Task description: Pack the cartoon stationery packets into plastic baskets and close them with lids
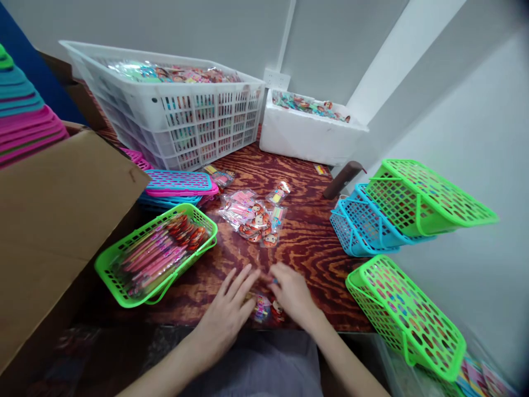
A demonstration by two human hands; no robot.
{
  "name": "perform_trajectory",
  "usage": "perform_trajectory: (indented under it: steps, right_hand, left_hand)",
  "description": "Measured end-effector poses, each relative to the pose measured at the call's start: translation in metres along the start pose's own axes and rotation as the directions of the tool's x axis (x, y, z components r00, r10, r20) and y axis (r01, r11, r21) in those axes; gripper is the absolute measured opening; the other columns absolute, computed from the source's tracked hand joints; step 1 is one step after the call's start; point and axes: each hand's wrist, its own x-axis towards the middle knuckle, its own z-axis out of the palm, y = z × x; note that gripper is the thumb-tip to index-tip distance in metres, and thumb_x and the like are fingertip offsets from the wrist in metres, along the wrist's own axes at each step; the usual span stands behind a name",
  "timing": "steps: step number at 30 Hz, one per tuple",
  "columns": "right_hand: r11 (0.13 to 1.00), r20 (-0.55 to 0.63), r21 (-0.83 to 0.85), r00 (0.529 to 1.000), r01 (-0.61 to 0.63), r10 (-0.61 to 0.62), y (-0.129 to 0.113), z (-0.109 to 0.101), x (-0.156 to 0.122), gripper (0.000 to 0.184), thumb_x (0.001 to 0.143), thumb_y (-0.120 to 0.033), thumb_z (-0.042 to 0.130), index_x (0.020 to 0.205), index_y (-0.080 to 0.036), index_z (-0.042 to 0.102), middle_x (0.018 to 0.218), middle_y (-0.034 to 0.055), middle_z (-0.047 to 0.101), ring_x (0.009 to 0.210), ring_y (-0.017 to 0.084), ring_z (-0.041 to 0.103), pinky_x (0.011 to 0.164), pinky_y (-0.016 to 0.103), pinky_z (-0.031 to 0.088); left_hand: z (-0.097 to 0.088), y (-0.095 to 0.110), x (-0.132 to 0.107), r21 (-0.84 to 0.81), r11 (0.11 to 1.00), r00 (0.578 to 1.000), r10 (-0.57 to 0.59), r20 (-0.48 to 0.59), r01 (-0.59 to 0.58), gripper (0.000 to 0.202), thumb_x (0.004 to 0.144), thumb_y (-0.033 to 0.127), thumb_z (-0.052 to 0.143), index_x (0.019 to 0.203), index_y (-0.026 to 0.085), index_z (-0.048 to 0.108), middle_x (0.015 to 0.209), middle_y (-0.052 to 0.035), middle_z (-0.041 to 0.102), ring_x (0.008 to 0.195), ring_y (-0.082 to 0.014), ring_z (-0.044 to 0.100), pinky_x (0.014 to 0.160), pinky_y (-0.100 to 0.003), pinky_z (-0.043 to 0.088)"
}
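Note:
My left hand point(228, 306) lies low over the front of the wooden table point(326, 248), fingers stretched out and slightly apart. Close to it, my right hand point(292, 293) has curled fingers drawn together, blurred by motion; a small reddish bit shows at their tips, too unclear to name. Between the hands, near the table's edge, lie a small clear packet with blue and purple print point(262, 309) and a small red-haired figure piece point(278, 310), both partly covered. Ahead of my fingers sits a loose pile of clear packets point(243, 212) with pink pieces and red-haired cartoon figures.
A green basket point(197, 212) with packed pink items stands left, beside an open cardboard box point(61, 215). Behind are a white crate point(144, 105) and a foam box point(306, 129), both filled with packets. Lidded green baskets point(407, 317) and blue baskets point(359, 223) are at right.

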Motion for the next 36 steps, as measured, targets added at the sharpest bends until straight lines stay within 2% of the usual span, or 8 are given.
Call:
perform_trajectory:
  steps: [2, 4, 8, 11, 15, 21, 27, 36]
  right_hand:
    - [0.988, 0.205, 0.132, 0.973, 0.079, -0.105, -0.007, -0.007, -0.003, 0.009, 0.083, -0.014, 0.061, 0.085, -0.023, 0.065, 0.093, 0.0018, 0.066, 0.09, 0.019, 0.062, 0.082, 0.027, 0.045]
    - [0.974, 0.266, 0.225, 0.964, -0.042, -0.02, -0.002, -0.017, 0.015, 0.005, 0.083, -0.027, 0.067, 0.082, -0.023, 0.07, 0.087, 0.0, 0.068, 0.086, 0.018, 0.063, 0.08, 0.026, 0.046]
    - [0.904, -0.134, 0.18, 0.9, -0.389, 0.414, 0.02, -0.031, 0.095, 0.031, 0.096, -0.036, 0.048, 0.097, -0.015, 0.071, 0.111, 0.0141, 0.066, 0.111, 0.029, 0.055, 0.095, 0.039, 0.039]
    - [0.847, -0.341, 0.225, 0.775, -0.482, 0.532, 0.025, -0.029, 0.15, 0.035, 0.087, -0.033, 0.061, 0.111, -0.009, 0.064, 0.135, 0.0256, 0.049, 0.132, 0.038, 0.035, 0.105, 0.049, 0.027]
    - [0.809, -0.391, 0.362, 0.713, -0.463, 0.582, 0.027, -0.023, 0.177, 0.02, 0.073, -0.024, 0.069, 0.091, -0.015, 0.064, 0.129, 0.0195, 0.054, 0.127, 0.035, 0.04, 0.104, 0.048, 0.03]
    - [0.712, -0.175, 0.632, 0.839, -0.306, 0.516, 0.059, -0.032, 0.141, 0.031, 0.058, -0.039, 0.073, 0.07, -0.022, 0.05, 0.074, 0.0006, 0.063, 0.075, 0.021, 0.062, 0.069, 0.033, 0.049]
    - [0.645, -0.008, 0.728, 0.937, -0.234, 0.349, 0.085, -0.058, 0.129, 0.041, 0.053, -0.047, 0.075, 0.077, -0.019, 0.058, 0.076, 0.0047, 0.069, 0.067, 0.021, 0.065, 0.064, 0.035, 0.053]
    - [0.97, -0.071, 0.183, 0.982, -0.162, 0.177, 0.088, -0.087, 0.227, 0.017, 0.075, -0.029, 0.068, 0.085, -0.016, 0.061, 0.069, -0.0034, 0.062, 0.065, 0.015, 0.06, 0.063, 0.026, 0.049]
  left_hand:
    - [0.002, -0.003, 0.001, -0.004, 0.999, 0.999, 0.038, -0.01, -0.038, 0.023, 0.094, 0.013, 0.045, 0.11, 0.017, 0.061, 0.144, -0.0136, 0.048, 0.138, -0.0295, 0.037, 0.121, -0.057, 0.011]
    - [0.003, -0.005, 0.001, -0.026, 0.998, 0.998, 0.052, 0.026, -0.051, 0.026, 0.095, 0.012, 0.044, 0.115, 0.018, 0.06, 0.127, -0.0092, 0.06, 0.124, -0.0233, 0.05, 0.123, -0.054, 0.009]
    - [0.001, -0.002, 0.002, -0.018, 1.0, 0.995, 0.025, 0.097, -0.023, 0.041, 0.09, 0.006, 0.044, 0.127, 0.021, 0.054, 0.115, -0.0041, 0.062, 0.108, -0.0198, 0.056, 0.12, -0.049, 0.021]
    - [0.0, 0.002, 0.005, 0.037, 0.999, 0.99, -0.04, 0.135, 0.036, 0.065, 0.083, -0.001, 0.042, 0.145, 0.019, 0.038, 0.116, -0.0062, 0.061, 0.107, -0.0208, 0.055, 0.113, -0.045, 0.033]
    - [0.005, 0.002, 0.005, 0.03, 0.997, 0.987, -0.073, 0.141, 0.07, 0.054, 0.084, 0.005, 0.051, 0.137, 0.016, 0.048, 0.115, -0.0082, 0.062, 0.104, -0.0228, 0.055, 0.104, -0.042, 0.041]
    - [0.015, -0.006, -0.003, -0.002, 0.999, 0.998, -0.043, 0.039, 0.043, 0.044, 0.085, 0.007, 0.057, 0.126, 0.021, 0.056, 0.114, -0.005, 0.063, 0.103, -0.0221, 0.052, 0.097, -0.035, 0.042]
    - [0.014, -0.009, -0.003, -0.006, 1.0, 0.999, -0.006, -0.051, 0.005, 0.041, 0.087, 0.01, 0.056, 0.127, 0.02, 0.057, 0.114, -0.0056, 0.063, 0.102, -0.022, 0.051, 0.093, -0.032, 0.04]
    - [0.033, -0.019, -0.008, 0.109, 0.994, 0.981, 0.049, -0.187, -0.028, 0.024, 0.099, 0.028, 0.047, 0.115, 0.023, 0.065, 0.1, -0.0026, 0.068, 0.09, -0.019, 0.057, 0.085, -0.028, 0.045]
